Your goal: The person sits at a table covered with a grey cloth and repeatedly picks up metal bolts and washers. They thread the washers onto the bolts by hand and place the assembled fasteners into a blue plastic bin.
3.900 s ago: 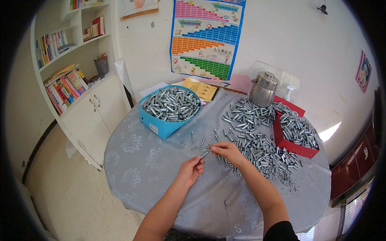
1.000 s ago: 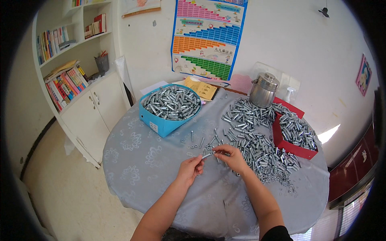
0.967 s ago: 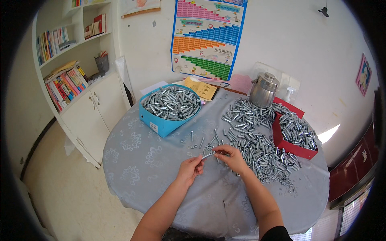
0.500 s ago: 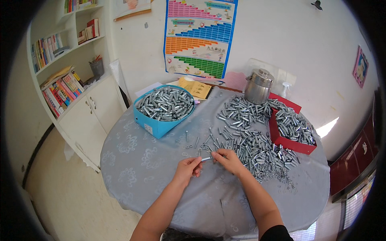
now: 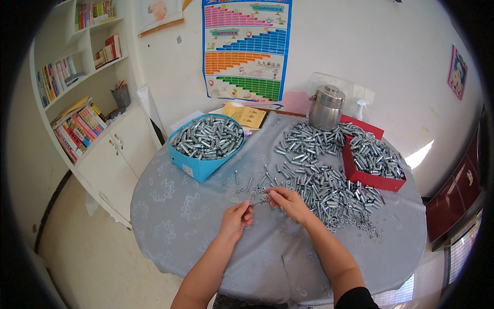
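My left hand (image 5: 237, 219) is closed, pinching a slim silvery bolt (image 5: 256, 202) between thumb and forefinger. The bolt points right, toward my other hand. Just beside its far end, my right hand (image 5: 288, 204) is curled with thumb and fingertips drawn together. Whatever those fingers hold, if anything, is too small to make out. Several loose bolts and small nuts (image 5: 240, 190) lie on the cloth beyond my fingers. To the right spreads a big pile of metal sleeves and bolts (image 5: 324, 188), with small nuts (image 5: 337, 221) along its near side.
A blue box (image 5: 198, 171) heaped with metal sleeve anchors stands at the back left. At the right, a red box (image 5: 378, 181) holds more of them. Behind the pile is a steel canister (image 5: 326, 109). A grey cloth (image 5: 190, 226) covers the round table.
My right fingertips have shifted slightly up and away from the bolt's end. The left hand still grips the bolt, and the whole view has shifted a little.
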Demonstrator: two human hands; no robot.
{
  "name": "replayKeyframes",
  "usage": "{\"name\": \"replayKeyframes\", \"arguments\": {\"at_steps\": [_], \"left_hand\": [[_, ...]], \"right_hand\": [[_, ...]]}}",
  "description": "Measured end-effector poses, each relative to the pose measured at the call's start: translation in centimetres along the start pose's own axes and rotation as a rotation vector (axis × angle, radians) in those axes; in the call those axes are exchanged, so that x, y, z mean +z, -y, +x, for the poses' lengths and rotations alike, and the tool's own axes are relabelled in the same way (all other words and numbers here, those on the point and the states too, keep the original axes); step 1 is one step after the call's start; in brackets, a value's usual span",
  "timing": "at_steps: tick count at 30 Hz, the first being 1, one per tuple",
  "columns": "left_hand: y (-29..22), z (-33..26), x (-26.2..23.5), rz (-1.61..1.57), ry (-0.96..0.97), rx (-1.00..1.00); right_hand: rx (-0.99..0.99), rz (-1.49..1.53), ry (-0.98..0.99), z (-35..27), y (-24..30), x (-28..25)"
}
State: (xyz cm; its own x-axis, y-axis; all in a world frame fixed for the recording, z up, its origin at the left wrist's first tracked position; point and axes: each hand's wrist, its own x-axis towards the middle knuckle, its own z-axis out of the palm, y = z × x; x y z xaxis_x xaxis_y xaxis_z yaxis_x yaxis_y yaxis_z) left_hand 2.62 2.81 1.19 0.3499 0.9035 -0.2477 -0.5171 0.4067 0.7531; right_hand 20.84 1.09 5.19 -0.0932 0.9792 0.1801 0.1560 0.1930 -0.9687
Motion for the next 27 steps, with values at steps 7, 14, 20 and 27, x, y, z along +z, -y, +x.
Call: {"name": "replayKeyframes", "arguments": {"at_steps": [7,14,20,27], "left_hand": [[-0.1,-0.1,0.0,0.035,-0.032,0.017],[-0.2,-0.2,0.2,0.034,-0.024,0.054],[-0.2,0.2,-0.6,0.013,-0.122,0.182],[-4.9,4.2,-1.5,0.105,-0.284,0.463]], "right_hand": [[0.04,-0.088,0.069,-0.1,-0.5,-0.4],[0.097,-0.076,0.119,-0.5,0.3,-0.5],[0.143,-0.138,0.316,-0.8,1.0,-0.8],[0.009,-0.08,0.085,-0.7,2.5,-4.4]]}}
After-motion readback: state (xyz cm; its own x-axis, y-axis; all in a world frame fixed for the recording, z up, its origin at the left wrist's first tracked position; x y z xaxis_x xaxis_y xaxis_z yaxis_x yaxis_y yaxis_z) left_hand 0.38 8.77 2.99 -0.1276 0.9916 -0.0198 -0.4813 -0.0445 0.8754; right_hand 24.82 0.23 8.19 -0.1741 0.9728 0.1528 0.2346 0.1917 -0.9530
